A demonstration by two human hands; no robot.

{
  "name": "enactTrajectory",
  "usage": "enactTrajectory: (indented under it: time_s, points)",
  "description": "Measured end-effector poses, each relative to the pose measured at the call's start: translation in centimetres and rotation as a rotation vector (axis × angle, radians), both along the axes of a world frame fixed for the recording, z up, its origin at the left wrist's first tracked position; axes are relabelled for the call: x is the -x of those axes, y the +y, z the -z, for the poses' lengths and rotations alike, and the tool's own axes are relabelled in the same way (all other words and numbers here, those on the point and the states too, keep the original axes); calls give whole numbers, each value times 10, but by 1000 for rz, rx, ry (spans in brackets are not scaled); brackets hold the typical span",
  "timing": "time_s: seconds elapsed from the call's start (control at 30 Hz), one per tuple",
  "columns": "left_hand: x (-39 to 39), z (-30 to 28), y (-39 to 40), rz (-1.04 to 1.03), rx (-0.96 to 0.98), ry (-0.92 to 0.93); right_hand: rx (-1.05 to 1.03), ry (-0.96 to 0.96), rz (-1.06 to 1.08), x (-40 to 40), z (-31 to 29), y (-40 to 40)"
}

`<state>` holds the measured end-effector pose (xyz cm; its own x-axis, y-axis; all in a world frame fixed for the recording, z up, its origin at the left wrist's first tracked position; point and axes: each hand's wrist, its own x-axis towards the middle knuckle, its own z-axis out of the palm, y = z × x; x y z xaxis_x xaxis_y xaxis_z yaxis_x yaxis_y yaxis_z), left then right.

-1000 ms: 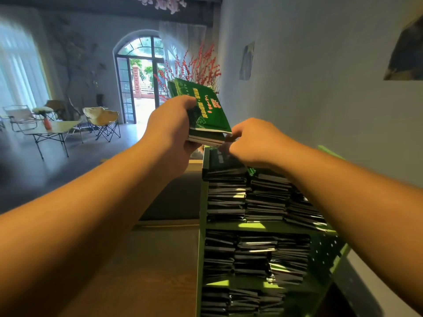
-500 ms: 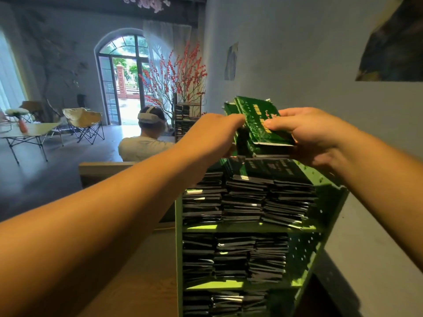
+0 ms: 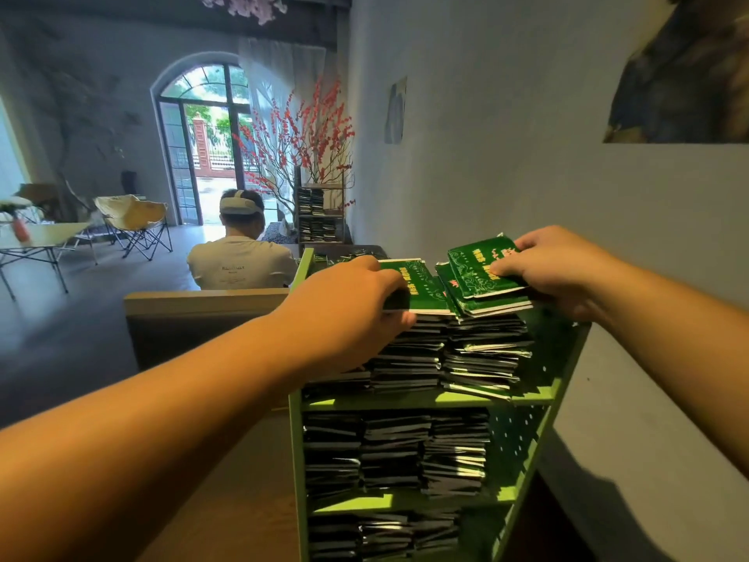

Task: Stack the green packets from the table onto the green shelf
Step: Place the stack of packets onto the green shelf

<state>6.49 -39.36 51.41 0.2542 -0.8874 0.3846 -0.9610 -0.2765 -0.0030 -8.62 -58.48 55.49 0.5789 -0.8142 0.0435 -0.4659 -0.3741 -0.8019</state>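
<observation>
Gripping green packet [image 3: 421,285] at near edge: left hand [image 3: 348,308], fingers curled round it, packet lying flat atop middle stack. Right hand [image 3: 555,265] pinching small bundle of green packets [image 3: 482,277], thumb on top, bundle tilted slightly, resting on right-hand stack. Both stacks on top tier of green shelf [image 3: 539,399], against wall. Lower tiers packed with dark packet stacks. Beyond shelf: seated person [image 3: 242,257], back turned, white headset on. Red-blossom branches [image 3: 302,135] near arched door.
</observation>
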Motion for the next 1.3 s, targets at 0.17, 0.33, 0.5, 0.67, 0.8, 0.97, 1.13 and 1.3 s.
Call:
enactTrajectory:
  time_s: [0.17, 0.33, 0.5, 0.67, 0.8, 0.97, 1.13, 1.3]
  points:
    - [2, 2, 1, 9, 10, 20, 237, 125, 35, -12, 8, 4]
    - [4, 4, 0, 13, 21, 15, 483, 305, -20, -15, 7, 14]
    - [3, 4, -3, -24, -5, -69, 557, 207, -101, -9, 9, 19]
    - [2, 7, -6, -45, -36, -132, 522, 111, -55, -6, 14, 16]
    - [2, 8, -7, -52, -27, -132, 541, 40, -6, -6, 10, 14]
    - [9, -1, 3, -67, 53, -99, 413, -178, 61, -11, 0, 13]
    - [-2, -17, 23, -157, 166, -115, 51, -464, 28, -38, -11, 28]
    - [-20, -24, 46, -193, 224, 93, -12, -439, -81, -84, -7, 61]
